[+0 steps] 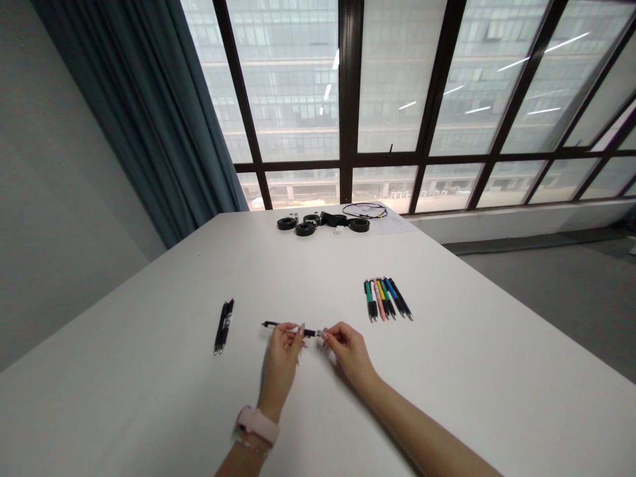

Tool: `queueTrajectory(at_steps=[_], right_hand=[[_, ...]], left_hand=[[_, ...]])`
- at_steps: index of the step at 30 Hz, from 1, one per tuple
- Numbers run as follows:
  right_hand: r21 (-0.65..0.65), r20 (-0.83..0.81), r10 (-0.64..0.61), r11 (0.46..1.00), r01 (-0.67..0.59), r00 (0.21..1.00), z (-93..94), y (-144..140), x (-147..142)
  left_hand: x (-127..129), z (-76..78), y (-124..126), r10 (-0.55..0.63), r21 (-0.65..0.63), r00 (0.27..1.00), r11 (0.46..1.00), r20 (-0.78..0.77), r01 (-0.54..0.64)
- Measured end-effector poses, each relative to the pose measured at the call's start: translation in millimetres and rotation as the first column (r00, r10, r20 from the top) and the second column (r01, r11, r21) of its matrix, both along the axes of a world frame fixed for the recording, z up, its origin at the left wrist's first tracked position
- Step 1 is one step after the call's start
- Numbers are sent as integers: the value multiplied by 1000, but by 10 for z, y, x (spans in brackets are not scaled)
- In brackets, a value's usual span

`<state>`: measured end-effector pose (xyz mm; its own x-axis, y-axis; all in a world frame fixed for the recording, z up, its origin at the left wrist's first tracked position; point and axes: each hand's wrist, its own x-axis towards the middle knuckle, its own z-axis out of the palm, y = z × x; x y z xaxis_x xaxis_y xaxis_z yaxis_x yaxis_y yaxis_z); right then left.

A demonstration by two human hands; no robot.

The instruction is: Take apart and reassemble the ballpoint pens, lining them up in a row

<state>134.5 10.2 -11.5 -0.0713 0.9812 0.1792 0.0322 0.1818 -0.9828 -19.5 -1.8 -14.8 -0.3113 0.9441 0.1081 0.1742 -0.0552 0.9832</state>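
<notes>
Flanking held black pen [291, 326], spare pens [223, 325], coloured pens [386, 299]

Surface [149, 397] was plain white. Pen [291, 326] in both hands was black with a silver tip. Two pens [224, 325] at left were black. Pen row [386, 299] at right ran green, pink, yellow, blue, dark blue, with black grips and silver tips. Far rings [322, 224] were black. Watch [257, 424] on left wrist was pink. Curtain [149, 119] was blue-grey, window frames [348, 99] dark.
</notes>
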Motion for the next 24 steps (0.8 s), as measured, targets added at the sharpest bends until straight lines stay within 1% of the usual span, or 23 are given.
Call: queueTrajectory(at_steps=[7,12,16,21,24], right_hand=[[-61,11,5,998,-5,1000,-28,12,-17],[-53,26,-11,999,13,1000,-27,14,-12],[-47,1,-32,998,32,999,-6,11,-9],[-13,-65,-71,997,70,995,3,17,-2],[0,-67,-73,997,73,995,-24,29,2]], left_hand=[[7,8,3,18,4,1000,1000,23,-18],[-7,-22,11,19,-4,1000,1000,19,-19],[-13,-28,15,37,2,999,999,6,-37],[4,10,-3,79,19,997,997,12,-79],[17,39,-14,95,25,995,995,24,-95]])
